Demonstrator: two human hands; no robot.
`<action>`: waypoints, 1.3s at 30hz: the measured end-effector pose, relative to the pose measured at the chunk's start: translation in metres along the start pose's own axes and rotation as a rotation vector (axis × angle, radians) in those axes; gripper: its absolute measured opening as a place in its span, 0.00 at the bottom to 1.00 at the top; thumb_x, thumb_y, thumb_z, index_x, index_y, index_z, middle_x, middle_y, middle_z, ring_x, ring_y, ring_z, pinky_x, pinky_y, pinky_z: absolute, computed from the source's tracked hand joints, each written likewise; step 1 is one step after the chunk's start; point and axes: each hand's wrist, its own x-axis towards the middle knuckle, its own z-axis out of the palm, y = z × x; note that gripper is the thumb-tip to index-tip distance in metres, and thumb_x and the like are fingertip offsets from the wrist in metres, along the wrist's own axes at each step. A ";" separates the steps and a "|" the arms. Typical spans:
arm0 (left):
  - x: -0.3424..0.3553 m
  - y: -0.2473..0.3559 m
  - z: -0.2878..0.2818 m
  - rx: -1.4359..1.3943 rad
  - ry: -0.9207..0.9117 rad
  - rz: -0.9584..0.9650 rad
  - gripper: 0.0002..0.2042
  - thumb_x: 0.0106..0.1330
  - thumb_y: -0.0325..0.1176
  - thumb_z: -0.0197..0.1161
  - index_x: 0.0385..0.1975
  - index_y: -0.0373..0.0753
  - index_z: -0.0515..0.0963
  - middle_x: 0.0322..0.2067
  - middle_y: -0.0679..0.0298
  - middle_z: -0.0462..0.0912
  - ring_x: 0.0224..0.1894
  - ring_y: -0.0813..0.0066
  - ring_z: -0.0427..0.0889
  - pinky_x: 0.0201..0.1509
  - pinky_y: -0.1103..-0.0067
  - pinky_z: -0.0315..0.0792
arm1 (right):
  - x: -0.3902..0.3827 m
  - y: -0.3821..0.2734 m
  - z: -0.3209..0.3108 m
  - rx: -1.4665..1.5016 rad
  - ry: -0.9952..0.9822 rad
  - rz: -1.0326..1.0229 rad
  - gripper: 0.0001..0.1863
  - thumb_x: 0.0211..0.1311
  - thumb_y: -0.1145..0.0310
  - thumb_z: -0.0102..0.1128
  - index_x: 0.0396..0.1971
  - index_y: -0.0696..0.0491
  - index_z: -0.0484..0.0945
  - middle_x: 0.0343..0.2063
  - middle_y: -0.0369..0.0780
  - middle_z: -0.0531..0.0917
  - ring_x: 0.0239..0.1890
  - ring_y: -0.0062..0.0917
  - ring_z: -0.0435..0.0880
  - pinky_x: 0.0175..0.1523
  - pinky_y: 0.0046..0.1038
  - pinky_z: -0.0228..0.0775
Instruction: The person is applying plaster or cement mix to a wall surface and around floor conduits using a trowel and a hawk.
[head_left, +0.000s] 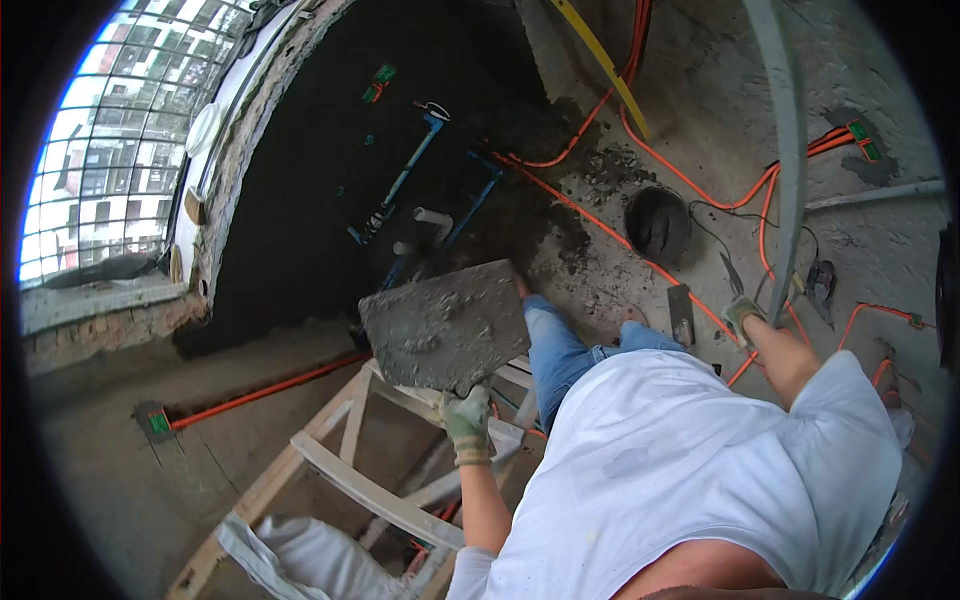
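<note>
One plasterer's hawk [445, 325] loaded with wet grey mortar sits dead centre, and everything else is easiest to place off it. The left hand [467, 420], in a dirty work glove, is closed around the handle right under the hawk's near edge. The right hand [742, 315], also gloved, is well off to the right of the hawk, wrapped around a long grey straightedge [790, 160] that runs up toward the top of the view. Just below the hawk there's one wooden trestle [350, 470] the person is standing on, with one white bag [300, 560] by its foot. Up and right of the hawk: one black bucket [657, 225] on the concrete floor [900, 250], and one trowel [682, 315] lying near it. Orange conduits [600, 215] snake all over the floor, too many to count properly, plus one running left of the hawk. Behind the hawk is a dark, freshly plastered wall [300, 200] with blue pipes [400, 180], and one big window [110, 150] further left.
</note>
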 end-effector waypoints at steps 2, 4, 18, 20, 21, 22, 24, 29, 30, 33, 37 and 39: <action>0.078 0.063 0.037 0.011 -0.159 -0.115 0.12 0.54 0.30 0.64 0.39 0.36 0.79 0.24 0.65 0.82 0.24 0.78 0.79 0.29 0.80 0.74 | 0.055 -0.025 0.026 0.144 -0.177 0.949 0.09 0.48 0.63 0.57 0.25 0.48 0.85 0.25 0.44 0.85 0.26 0.32 0.84 0.31 0.37 0.73; 0.203 0.087 0.048 0.364 -0.231 -0.013 0.15 0.52 0.32 0.64 0.40 0.35 0.79 0.30 0.59 0.84 0.30 0.68 0.82 0.37 0.75 0.75 | 0.126 -0.049 0.040 0.287 -0.096 1.023 0.09 0.48 0.63 0.57 0.26 0.48 0.85 0.26 0.43 0.85 0.27 0.31 0.85 0.31 0.36 0.73; 0.917 0.225 0.345 1.292 -0.787 0.637 0.27 0.51 0.43 0.63 0.55 0.47 0.75 0.57 0.53 0.73 0.56 0.53 0.74 0.60 0.65 0.69 | 0.732 -0.324 -0.132 1.047 0.393 0.964 0.05 0.53 0.66 0.60 0.26 0.48 0.73 0.15 0.31 0.70 0.11 0.19 0.67 0.16 0.26 0.59; 0.984 0.222 0.411 1.346 -0.791 0.653 0.30 0.51 0.44 0.63 0.58 0.48 0.72 0.62 0.54 0.66 0.62 0.53 0.67 0.65 0.64 0.64 | 0.796 -0.290 -0.143 1.087 0.408 0.940 0.05 0.53 0.65 0.60 0.26 0.48 0.74 0.15 0.30 0.69 0.11 0.18 0.68 0.16 0.26 0.59; 1.012 0.219 0.445 1.396 -0.789 0.672 0.33 0.51 0.45 0.62 0.62 0.49 0.69 0.67 0.56 0.59 0.68 0.53 0.59 0.69 0.63 0.58 | 0.829 -0.263 -0.146 1.006 0.439 0.890 0.06 0.54 0.65 0.60 0.27 0.49 0.74 0.15 0.30 0.70 0.13 0.18 0.67 0.18 0.26 0.59; 1.036 0.213 0.477 1.409 -0.777 0.541 0.35 0.51 0.47 0.63 0.63 0.50 0.68 0.69 0.58 0.56 0.71 0.55 0.52 0.73 0.62 0.51 | 0.862 -0.236 -0.148 0.925 0.466 0.837 0.07 0.54 0.64 0.60 0.27 0.50 0.74 0.16 0.30 0.70 0.14 0.17 0.67 0.19 0.26 0.59; 1.083 0.188 0.529 1.452 -0.729 0.572 0.35 0.52 0.47 0.62 0.64 0.50 0.67 0.69 0.58 0.57 0.72 0.55 0.51 0.73 0.61 0.50 | 0.925 -0.194 -0.153 0.824 0.487 0.881 0.07 0.55 0.63 0.59 0.27 0.51 0.75 0.17 0.30 0.71 0.16 0.16 0.66 0.22 0.26 0.58; 1.228 0.065 0.646 1.445 -0.583 1.100 0.30 0.55 0.48 0.61 0.60 0.51 0.70 0.64 0.55 0.66 0.69 0.54 0.58 0.69 0.59 0.56 | 1.051 0.025 -0.088 0.810 0.599 1.098 0.12 0.55 0.59 0.58 0.34 0.51 0.77 0.19 0.33 0.75 0.20 0.20 0.72 0.27 0.28 0.63; 1.249 0.048 0.666 1.632 -0.733 1.153 0.23 0.55 0.44 0.61 0.53 0.50 0.76 0.58 0.54 0.72 0.61 0.54 0.68 0.65 0.60 0.62 | 1.071 0.066 -0.068 0.949 0.719 1.122 0.17 0.55 0.56 0.57 0.38 0.53 0.78 0.21 0.36 0.78 0.24 0.24 0.77 0.32 0.30 0.67; 1.296 -0.023 0.722 1.638 -0.667 1.435 0.10 0.55 0.35 0.62 0.35 0.47 0.85 0.43 0.57 0.83 0.50 0.57 0.79 0.59 0.60 0.69 | 1.110 0.233 -0.002 0.575 0.680 1.262 0.26 0.53 0.53 0.57 0.50 0.52 0.76 0.38 0.45 0.83 0.41 0.36 0.82 0.45 0.32 0.70; 1.321 -0.099 0.788 1.238 -0.687 1.653 0.15 0.58 0.28 0.65 0.46 0.38 0.77 0.48 0.58 0.81 0.52 0.61 0.78 0.61 0.65 0.67 | 1.110 0.406 0.084 0.202 0.543 1.333 0.29 0.56 0.54 0.53 0.57 0.52 0.72 0.51 0.50 0.79 0.56 0.40 0.76 0.57 0.35 0.68; 1.328 -0.138 0.808 0.917 -0.686 0.996 0.14 0.57 0.35 0.64 0.41 0.36 0.81 0.42 0.57 0.84 0.46 0.60 0.80 0.57 0.60 0.69 | 1.142 0.462 0.089 0.097 0.147 0.996 0.23 0.59 0.58 0.49 0.52 0.53 0.76 0.52 0.51 0.77 0.55 0.40 0.76 0.58 0.36 0.68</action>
